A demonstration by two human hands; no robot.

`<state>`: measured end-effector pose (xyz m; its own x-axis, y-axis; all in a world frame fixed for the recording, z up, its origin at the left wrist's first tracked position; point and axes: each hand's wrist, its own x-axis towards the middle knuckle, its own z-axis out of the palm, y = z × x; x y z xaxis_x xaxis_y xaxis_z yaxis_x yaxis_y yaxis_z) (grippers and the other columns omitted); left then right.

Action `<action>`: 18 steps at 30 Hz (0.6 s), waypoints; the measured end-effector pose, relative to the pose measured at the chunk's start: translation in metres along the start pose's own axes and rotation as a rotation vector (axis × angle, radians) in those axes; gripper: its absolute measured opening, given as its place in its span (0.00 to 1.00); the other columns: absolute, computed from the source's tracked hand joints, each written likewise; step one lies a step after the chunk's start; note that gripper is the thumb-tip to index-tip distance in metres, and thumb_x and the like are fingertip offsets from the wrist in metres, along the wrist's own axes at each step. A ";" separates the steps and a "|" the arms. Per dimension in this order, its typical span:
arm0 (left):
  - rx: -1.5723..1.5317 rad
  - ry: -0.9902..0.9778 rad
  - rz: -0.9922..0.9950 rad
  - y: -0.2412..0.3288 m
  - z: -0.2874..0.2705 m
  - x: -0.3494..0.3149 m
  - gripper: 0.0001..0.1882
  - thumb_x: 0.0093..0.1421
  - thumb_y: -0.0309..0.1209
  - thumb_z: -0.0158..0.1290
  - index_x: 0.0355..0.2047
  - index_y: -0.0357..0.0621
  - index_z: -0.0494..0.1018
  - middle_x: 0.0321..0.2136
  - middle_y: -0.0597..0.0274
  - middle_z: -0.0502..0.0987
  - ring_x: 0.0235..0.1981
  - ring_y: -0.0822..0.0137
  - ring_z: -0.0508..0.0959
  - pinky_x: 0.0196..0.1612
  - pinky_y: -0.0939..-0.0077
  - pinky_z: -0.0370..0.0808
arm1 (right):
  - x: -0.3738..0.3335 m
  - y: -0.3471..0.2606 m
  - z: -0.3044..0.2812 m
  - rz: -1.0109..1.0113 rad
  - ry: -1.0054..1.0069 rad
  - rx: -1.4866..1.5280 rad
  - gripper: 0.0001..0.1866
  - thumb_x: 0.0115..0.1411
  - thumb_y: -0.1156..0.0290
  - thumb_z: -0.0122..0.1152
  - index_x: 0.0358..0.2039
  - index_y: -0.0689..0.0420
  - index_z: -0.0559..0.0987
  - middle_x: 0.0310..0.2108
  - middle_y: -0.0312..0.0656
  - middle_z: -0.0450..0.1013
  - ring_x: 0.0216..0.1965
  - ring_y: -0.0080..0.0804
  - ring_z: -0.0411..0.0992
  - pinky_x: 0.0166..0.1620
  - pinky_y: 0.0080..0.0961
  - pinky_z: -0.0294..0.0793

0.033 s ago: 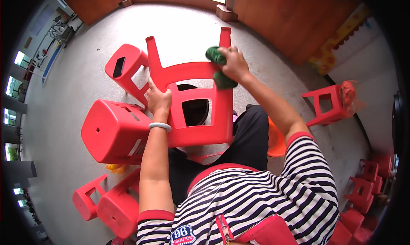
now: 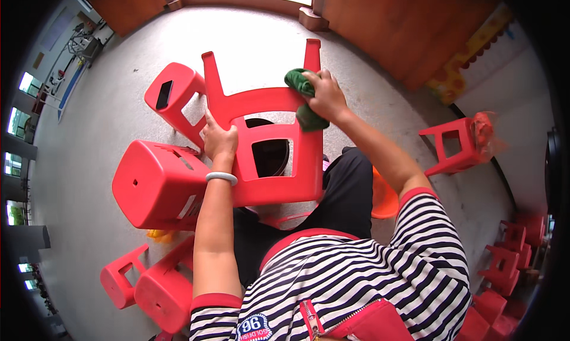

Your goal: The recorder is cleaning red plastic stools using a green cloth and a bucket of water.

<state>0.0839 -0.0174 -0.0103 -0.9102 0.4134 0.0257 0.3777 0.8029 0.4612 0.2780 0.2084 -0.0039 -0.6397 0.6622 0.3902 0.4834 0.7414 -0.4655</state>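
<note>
A red plastic stool (image 2: 276,189) lies tipped in front of my lap, its legs pointing away from me. My left hand (image 2: 219,140), with a pale bracelet at the wrist, grips its left side. My right hand (image 2: 328,97) is closed on a green cloth (image 2: 312,120) and presses it against the stool's right leg, near where the leg meets the crossbar. Part of the cloth bunches out beyond my fingers. Through the stool's openings shows a dark round container (image 2: 271,157), mostly hidden.
More red stools stand to my left, a near one (image 2: 151,183) and one bearing a dark rectangular object (image 2: 165,95). At right is a stool (image 2: 454,148) with an orange-red bag (image 2: 484,138). Several stools (image 2: 502,270) crowd the lower right. Wooden doors (image 2: 409,32) stand ahead.
My right hand and the green cloth have shifted slightly toward me along the stool's right leg. My left hand keeps its grip, and the stool has barely moved.
</note>
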 end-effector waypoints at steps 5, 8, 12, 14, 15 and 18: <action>-0.019 -0.008 0.066 -0.008 0.003 0.002 0.48 0.53 0.42 0.56 0.72 0.51 0.48 0.56 0.41 0.71 0.57 0.44 0.73 0.55 0.49 0.74 | 0.012 -0.004 -0.013 0.076 -0.059 -0.035 0.24 0.54 0.64 0.64 0.55 0.42 0.78 0.50 0.51 0.69 0.52 0.54 0.72 0.55 0.44 0.75; 0.004 0.016 0.076 -0.011 0.005 0.002 0.49 0.54 0.46 0.55 0.73 0.55 0.47 0.55 0.44 0.72 0.51 0.43 0.77 0.51 0.50 0.76 | 0.063 0.001 -0.009 0.167 -0.029 -0.144 0.24 0.55 0.62 0.62 0.54 0.41 0.78 0.50 0.51 0.70 0.52 0.54 0.72 0.55 0.44 0.75; -0.004 0.026 0.089 -0.007 0.008 0.001 0.49 0.53 0.45 0.55 0.73 0.54 0.47 0.55 0.44 0.72 0.51 0.43 0.77 0.51 0.50 0.76 | 0.127 0.008 -0.003 0.351 -0.036 -0.288 0.25 0.57 0.59 0.64 0.57 0.38 0.77 0.53 0.51 0.68 0.56 0.52 0.71 0.56 0.44 0.75; 0.000 0.027 0.095 -0.005 0.008 0.000 0.49 0.53 0.44 0.55 0.73 0.54 0.47 0.55 0.43 0.72 0.51 0.43 0.77 0.51 0.50 0.76 | 0.125 0.009 0.002 0.360 -0.028 -0.240 0.24 0.56 0.60 0.63 0.56 0.39 0.78 0.53 0.52 0.68 0.55 0.54 0.72 0.56 0.45 0.75; -0.016 0.002 0.054 -0.008 0.003 -0.002 0.49 0.53 0.43 0.56 0.73 0.54 0.47 0.55 0.43 0.72 0.53 0.43 0.76 0.52 0.50 0.76 | 0.118 0.009 0.005 0.295 -0.050 -0.225 0.24 0.56 0.61 0.63 0.56 0.40 0.78 0.52 0.52 0.69 0.54 0.55 0.72 0.56 0.45 0.75; -0.035 -0.018 -0.002 -0.015 -0.001 0.001 0.49 0.53 0.43 0.57 0.72 0.55 0.47 0.55 0.42 0.72 0.54 0.43 0.75 0.52 0.49 0.76 | 0.074 0.002 0.001 0.094 -0.093 -0.125 0.24 0.53 0.65 0.62 0.53 0.43 0.80 0.52 0.54 0.70 0.51 0.56 0.74 0.55 0.45 0.77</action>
<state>0.0770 -0.0295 -0.0168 -0.9077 0.4195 0.0090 0.3693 0.7886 0.4917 0.2307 0.2584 0.0229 -0.6377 0.7207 0.2720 0.6106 0.6882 -0.3919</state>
